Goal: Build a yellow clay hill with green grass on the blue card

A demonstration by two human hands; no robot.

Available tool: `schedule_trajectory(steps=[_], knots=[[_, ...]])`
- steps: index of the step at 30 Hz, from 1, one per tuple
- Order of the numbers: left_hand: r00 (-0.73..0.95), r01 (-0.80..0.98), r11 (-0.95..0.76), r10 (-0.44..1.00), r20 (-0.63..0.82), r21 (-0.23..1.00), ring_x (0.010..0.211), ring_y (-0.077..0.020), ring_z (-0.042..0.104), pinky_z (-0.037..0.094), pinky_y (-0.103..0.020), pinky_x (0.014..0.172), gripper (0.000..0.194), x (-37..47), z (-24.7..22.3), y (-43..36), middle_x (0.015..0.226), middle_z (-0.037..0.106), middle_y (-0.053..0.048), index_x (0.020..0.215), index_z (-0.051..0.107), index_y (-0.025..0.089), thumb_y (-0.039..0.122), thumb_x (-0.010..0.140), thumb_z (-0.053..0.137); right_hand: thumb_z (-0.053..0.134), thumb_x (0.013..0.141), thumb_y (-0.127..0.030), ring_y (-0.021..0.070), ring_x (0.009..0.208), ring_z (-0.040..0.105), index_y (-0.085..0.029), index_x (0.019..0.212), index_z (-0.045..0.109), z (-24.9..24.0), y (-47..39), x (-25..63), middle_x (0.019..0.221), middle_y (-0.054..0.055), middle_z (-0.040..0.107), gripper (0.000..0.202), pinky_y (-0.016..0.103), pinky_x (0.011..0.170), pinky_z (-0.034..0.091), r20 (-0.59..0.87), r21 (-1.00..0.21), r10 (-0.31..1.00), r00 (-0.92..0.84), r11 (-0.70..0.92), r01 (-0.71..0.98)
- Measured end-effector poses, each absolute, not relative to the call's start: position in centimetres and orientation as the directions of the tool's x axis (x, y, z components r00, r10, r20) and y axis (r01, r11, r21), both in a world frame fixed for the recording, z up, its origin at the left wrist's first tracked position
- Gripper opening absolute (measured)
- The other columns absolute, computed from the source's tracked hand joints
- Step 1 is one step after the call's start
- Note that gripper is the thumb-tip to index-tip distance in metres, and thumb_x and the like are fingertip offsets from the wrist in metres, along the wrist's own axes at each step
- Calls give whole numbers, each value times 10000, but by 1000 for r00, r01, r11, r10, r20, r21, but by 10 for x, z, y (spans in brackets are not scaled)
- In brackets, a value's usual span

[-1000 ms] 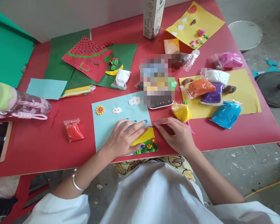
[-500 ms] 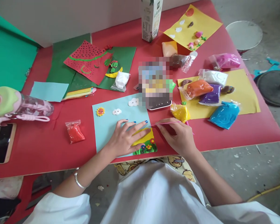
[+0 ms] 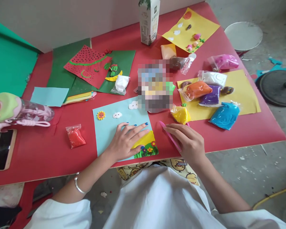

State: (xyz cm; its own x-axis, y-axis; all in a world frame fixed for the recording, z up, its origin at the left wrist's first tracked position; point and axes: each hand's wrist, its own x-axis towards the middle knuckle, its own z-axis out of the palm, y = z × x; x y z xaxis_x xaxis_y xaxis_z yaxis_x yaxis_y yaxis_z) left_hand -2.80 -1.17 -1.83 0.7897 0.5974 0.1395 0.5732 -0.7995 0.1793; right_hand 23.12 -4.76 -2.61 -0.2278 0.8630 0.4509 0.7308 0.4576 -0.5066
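Note:
My left hand (image 3: 124, 143) lies spread and flat on a light blue sheet of paper (image 3: 105, 133). A clay sun (image 3: 101, 115) and small white clay clouds (image 3: 117, 115) are on the sheet. In its lower right corner are a yellow clay patch (image 3: 146, 139) and a green strip with clay flowers (image 3: 150, 149), partly under my fingers. Just right of the paper, my right hand (image 3: 192, 143) has its fingers closed on a pink clay modelling tool (image 3: 169, 135), which slants close to the red tabletop.
Bags of clay in yellow (image 3: 181, 115), blue (image 3: 225, 116) and orange (image 3: 199, 90) lie to the right, a red one (image 3: 75, 136) to the left. A partly blurred-out device (image 3: 157, 103) sits behind the paper. A carton (image 3: 149, 24) stands at the back, a bottle (image 3: 35, 112) lies left.
My right hand has drawn back from the paper's right edge and turned the pink tool from level to slanting. The left hand stays spread on the paper. The view has shifted slightly.

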Motion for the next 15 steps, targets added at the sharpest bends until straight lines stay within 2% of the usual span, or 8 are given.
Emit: schedule_trajectory(steps=[4,8,15], knots=[[784,580,-794,605,140,182,1081,-248,539,332,-460,1020,486,-28,-19,-12,1389,587,-75,1416,496,256,457,1009,323,466,950,-89,204,943,682,-234,1124,672,-26,-45,237,1072,81,726,306,335,821,553,412,-461,868,-275,460,759],[782,590,-790,611,125,166,1095,-255,529,334,-467,1026,484,-28,-20,-13,1413,568,-55,1406,512,288,489,994,360,502,935,-118,228,991,640,-244,1235,638,-21,-44,232,1083,84,706,353,380,872,537,394,-425,829,-398,548,721],[791,569,-807,590,164,158,1073,-255,525,336,-465,995,472,-26,-19,-12,1385,594,-49,1371,550,264,471,1017,317,523,925,-172,271,1046,583,-190,1265,624,-20,-50,216,1153,107,672,355,431,893,497,311,-270,804,-506,586,764]])
